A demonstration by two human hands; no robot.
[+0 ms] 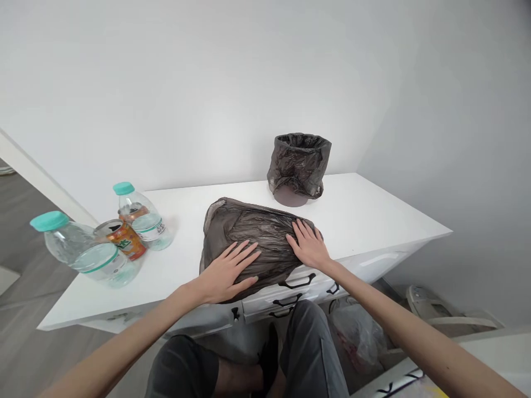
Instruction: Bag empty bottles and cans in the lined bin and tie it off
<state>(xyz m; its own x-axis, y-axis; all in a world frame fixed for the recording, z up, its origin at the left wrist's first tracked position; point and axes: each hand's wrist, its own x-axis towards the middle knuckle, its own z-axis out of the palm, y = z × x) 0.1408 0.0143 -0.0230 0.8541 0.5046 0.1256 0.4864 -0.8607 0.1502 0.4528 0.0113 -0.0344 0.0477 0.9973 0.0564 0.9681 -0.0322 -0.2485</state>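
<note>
A thin black plastic bag [257,232] lies spread over the front part of the white cabinet top, its near edge hanging slightly over the front. My left hand [226,271] rests flat on the bag's left front part, fingers stretched out. On its right end lies my right hand [309,243], also flat with fingers spread. Neither hand grips anything. Behind the bag stands a small brown bin [290,196], lined with another black bag [301,166] folded down over its rim.
At the left of the white top [373,204] stand two clear bottles with teal caps, a front bottle [89,254] and a rear bottle [147,218], with an orange drink can [126,240] between them; another can is partly hidden. Drawers with black handles [298,282] sit below.
</note>
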